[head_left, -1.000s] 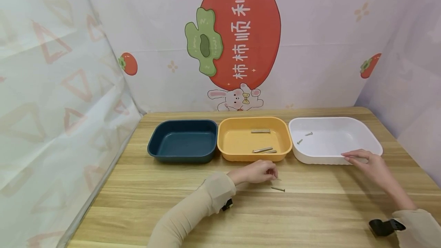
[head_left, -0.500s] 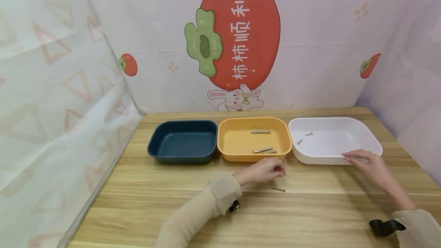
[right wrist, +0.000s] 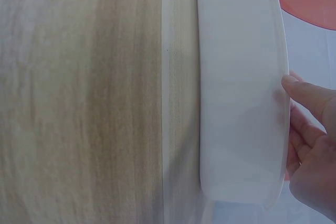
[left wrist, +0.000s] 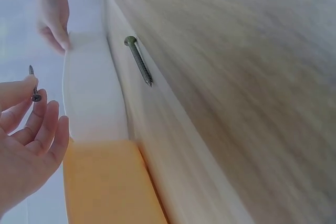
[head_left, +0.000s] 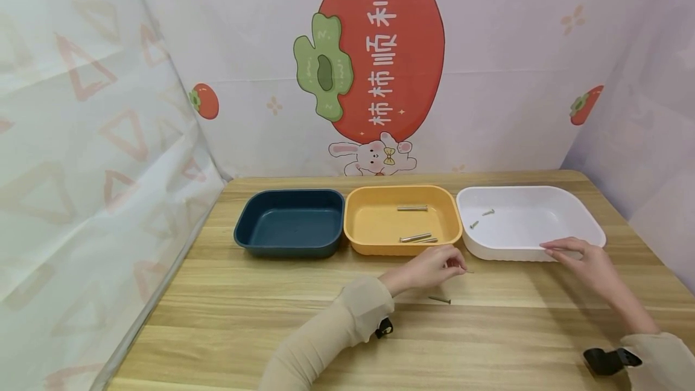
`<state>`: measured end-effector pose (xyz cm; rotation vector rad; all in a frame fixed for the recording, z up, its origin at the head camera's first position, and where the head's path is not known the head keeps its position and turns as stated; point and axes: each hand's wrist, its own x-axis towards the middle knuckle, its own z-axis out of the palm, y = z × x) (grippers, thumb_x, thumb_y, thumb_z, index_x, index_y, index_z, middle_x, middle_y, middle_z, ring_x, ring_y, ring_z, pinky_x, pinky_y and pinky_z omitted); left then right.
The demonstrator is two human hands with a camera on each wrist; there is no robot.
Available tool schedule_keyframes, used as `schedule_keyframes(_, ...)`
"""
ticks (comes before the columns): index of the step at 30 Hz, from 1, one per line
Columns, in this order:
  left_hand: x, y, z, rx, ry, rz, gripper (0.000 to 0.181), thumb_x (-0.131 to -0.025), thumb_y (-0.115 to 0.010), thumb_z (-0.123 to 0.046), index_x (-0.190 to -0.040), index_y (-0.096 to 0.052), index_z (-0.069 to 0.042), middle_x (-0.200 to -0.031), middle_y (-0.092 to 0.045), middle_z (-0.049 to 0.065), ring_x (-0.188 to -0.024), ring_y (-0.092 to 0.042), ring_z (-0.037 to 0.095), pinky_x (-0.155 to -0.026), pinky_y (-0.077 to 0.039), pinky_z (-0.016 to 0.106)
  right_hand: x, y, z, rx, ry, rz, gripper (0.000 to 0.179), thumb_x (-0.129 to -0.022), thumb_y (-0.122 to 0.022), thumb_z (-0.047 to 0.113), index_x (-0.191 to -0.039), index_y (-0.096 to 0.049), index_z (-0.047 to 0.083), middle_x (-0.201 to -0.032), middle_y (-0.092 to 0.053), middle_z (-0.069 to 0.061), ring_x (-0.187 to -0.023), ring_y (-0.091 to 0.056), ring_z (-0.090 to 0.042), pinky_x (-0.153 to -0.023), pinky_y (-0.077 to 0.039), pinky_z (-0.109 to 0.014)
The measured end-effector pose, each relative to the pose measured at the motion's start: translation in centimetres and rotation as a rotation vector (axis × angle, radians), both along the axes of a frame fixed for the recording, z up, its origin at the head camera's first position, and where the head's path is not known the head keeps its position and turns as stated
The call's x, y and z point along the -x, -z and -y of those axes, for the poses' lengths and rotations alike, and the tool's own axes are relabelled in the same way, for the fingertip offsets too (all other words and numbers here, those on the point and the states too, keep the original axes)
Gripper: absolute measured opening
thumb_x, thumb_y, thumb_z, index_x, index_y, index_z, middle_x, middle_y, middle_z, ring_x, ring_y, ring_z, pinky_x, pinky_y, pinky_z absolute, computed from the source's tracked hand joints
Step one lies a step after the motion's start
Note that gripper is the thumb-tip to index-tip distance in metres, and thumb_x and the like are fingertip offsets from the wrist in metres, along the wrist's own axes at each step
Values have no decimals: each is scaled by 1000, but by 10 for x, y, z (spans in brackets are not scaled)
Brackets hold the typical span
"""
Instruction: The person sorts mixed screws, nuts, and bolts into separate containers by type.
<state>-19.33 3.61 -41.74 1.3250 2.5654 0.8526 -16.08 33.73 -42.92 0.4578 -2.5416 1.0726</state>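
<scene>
My left hand (head_left: 434,265) pinches a small screw (left wrist: 34,83) between thumb and fingertips, above the table just in front of the yellow tray (head_left: 374,251). On the table below that hand lies a longer, dark screw (head_left: 440,300), also seen in the left wrist view. My right hand (head_left: 583,261) grips the front rim of the white tray (head_left: 505,253), thumb on the outer side and fingers behind the wall in the right wrist view. Two short screws (head_left: 488,212) lie inside the white tray toward its left. Several long bolts (head_left: 412,208) rest in the yellow tray.
A dark blue tray (head_left: 290,252) stands left of the yellow one, the three side by side along the back of the wooden table (head_left: 228,318). Behind them hangs a printed curtain (head_left: 244,131).
My left hand has moved to the right with the small screw, from in front of the yellow tray toward the white one. The right hand stays at the white tray's rim.
</scene>
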Motion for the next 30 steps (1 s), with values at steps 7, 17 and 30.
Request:
schedule_keyframes(7,-1,-3,-9,-58,-60,12,10,-88,-55,-15,-92,-61,-9,-85,-54,-6,-75,-45,-3,-64,-35,4,0,1,0,6,-7,-5,11,-82,-60,1,-91,-65,-2,-90,-50,34,-87,-40,22,-71,-28,1)
schedule_keyframes(17,2,-4,-21,-155,-122,4,10,-87,-56,-13,-93,-61,-7,-82,-54,-5,-73,-45,-2,-65,-35,4,0,2,0,10,-2,1,11,-82,-60,2,-90,-66,-1,-90,-50,35,-87,-39,22,-71,-27,1)
schedule_keyframes(30,10,1,-37,-203,-187,-69,8,-87,-56,-13,-91,-61,-8,-83,-53,-4,-74,-44,-1,-67,-31,2,1,1,-1,8,0,-7,12,-81,-61,3,-91,-65,-2,-90,-49,35,-88,-39,23,-72,-26,2)
